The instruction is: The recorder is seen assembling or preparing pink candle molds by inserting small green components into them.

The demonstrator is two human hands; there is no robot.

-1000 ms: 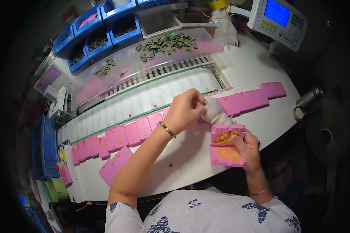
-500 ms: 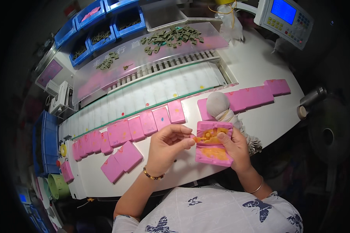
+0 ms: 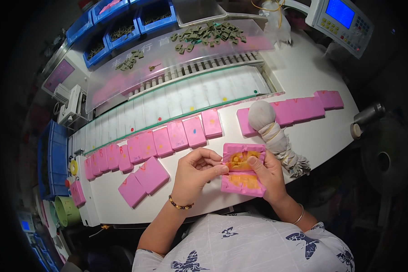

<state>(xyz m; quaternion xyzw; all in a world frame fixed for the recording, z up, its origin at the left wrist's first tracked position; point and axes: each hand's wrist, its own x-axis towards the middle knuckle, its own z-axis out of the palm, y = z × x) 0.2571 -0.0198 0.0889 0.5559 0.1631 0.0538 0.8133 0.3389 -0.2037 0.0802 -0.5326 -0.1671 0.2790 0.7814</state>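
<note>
Several red-lettered blocks (image 3: 124, 159) lie beyond the right hand's (image 3: 273, 179) pink mould (image 3: 243, 172).

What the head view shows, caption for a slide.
Right hand grips an open, pink, rubbery-looking rectangular mould; left hand at its edge.

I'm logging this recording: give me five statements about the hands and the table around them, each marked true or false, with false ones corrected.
1. The right hand holds an opened pink block with a yellow-orange inside. True.
2. The left hand lies flat, well away from the pink block. False: its fingertips are at the block's left edge.
3. A white cloth bundle lies on the table. True.
4. The upper-right control panel has a dark screen. False: its screen is lit blue.
5. Olive-green parts lie on the translucent cover. True.
</note>
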